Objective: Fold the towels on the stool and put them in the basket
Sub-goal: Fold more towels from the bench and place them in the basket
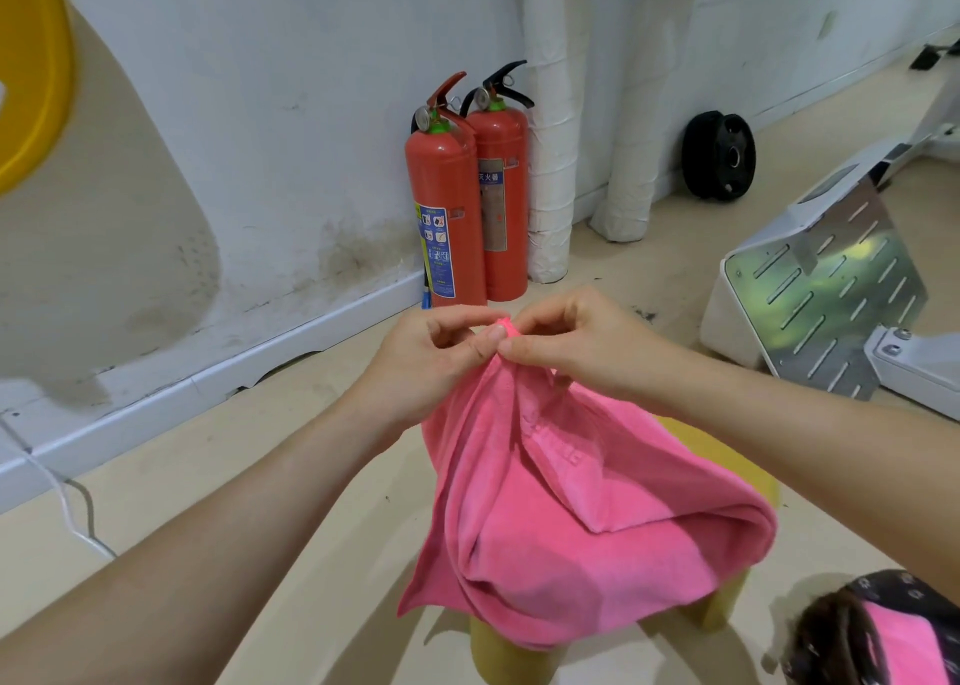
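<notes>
A pink towel (582, 518) hangs bunched from one corner and drapes over the yellow stool (737, 471), hiding most of its seat. My left hand (431, 357) pinches that raised corner between thumb and fingers. Right beside it, my right hand (576, 341) pinches the same corner, fingertips almost touching the left ones. At the bottom right stands a dark patterned basket (831, 632) with another pink towel (904, 648) inside it.
Two red fire extinguishers (467, 201) stand against the white wall ahead. A white machine with a slotted metal plate (821, 294) sits on the floor at right. A black weight plate (719, 156) leans at the wall. A white cable (67, 507) runs along the floor at left.
</notes>
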Tool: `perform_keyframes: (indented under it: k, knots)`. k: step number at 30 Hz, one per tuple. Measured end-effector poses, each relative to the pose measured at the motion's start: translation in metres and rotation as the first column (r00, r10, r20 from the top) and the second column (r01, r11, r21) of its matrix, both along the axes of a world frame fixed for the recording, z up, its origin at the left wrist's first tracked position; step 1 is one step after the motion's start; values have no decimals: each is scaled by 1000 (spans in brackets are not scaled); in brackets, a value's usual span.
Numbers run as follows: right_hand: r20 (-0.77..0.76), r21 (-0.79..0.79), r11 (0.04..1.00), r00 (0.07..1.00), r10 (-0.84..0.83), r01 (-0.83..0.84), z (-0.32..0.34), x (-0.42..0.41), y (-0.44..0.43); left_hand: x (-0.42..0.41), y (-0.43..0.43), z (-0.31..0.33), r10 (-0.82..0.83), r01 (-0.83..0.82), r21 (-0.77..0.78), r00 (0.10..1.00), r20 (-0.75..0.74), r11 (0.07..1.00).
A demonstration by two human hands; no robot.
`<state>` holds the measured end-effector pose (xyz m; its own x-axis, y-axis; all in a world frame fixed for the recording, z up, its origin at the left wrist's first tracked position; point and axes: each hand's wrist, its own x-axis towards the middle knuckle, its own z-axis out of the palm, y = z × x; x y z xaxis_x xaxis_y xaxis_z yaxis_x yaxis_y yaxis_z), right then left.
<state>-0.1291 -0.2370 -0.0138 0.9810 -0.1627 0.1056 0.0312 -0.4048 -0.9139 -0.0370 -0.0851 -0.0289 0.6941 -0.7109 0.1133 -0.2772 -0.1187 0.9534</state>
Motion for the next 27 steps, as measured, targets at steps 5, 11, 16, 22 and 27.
perform_keyframes:
  k: [5,11,16,22,27]
  knots:
    - [-175,165,986,984,34,-5,9,0,-6,1,-2,-1,-57,58,29,998,-10,998]
    - [-243,183,981,965,104,-60,25,2,-7,-4,-3,7,-21,23,-33,998,66,999]
    - [-103,128,985,989,-103,116,52,14,-8,2,0,14,-143,143,91,990,-1,986]
    - [173,57,887,870,-462,459,80,17,-42,25,20,15,-242,201,406,969,52,892]
    - [195,153,747,721,-665,647,78,13,-78,53,47,40,-71,-372,468,718,692,802]
